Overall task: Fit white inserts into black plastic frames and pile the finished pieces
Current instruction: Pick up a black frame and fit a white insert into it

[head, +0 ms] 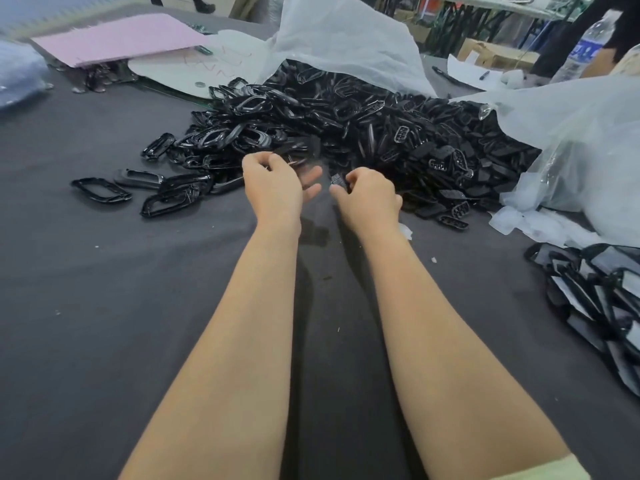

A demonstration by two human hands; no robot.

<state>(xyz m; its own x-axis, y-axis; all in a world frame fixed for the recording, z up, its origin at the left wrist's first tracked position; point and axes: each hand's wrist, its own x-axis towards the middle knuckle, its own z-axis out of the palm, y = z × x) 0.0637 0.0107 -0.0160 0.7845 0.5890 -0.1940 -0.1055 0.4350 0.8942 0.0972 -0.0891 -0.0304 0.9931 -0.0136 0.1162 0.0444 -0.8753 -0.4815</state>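
A big heap of glossy black plastic frames [263, 129] lies on the dark table, spilling from a white plastic bag. To its right lies a heap of smaller matte black perforated pieces [446, 161]. My left hand [277, 185] hovers at the heap's near edge, its thumb and forefinger pinching a motion-blurred black frame [298, 157]; the other fingers are spread. My right hand [367, 197] is close beside it, fingers curled round a small dark piece [338, 179]. A pile of black frames with pale inserts [595, 292] lies at the right edge.
Loose frames [100, 190] lie scattered at the left of the heap. White plastic bags [581, 140] rise behind and to the right. A pink sheet [117, 38] and a white board lie at the back left, a water bottle [585, 50] at the back right.
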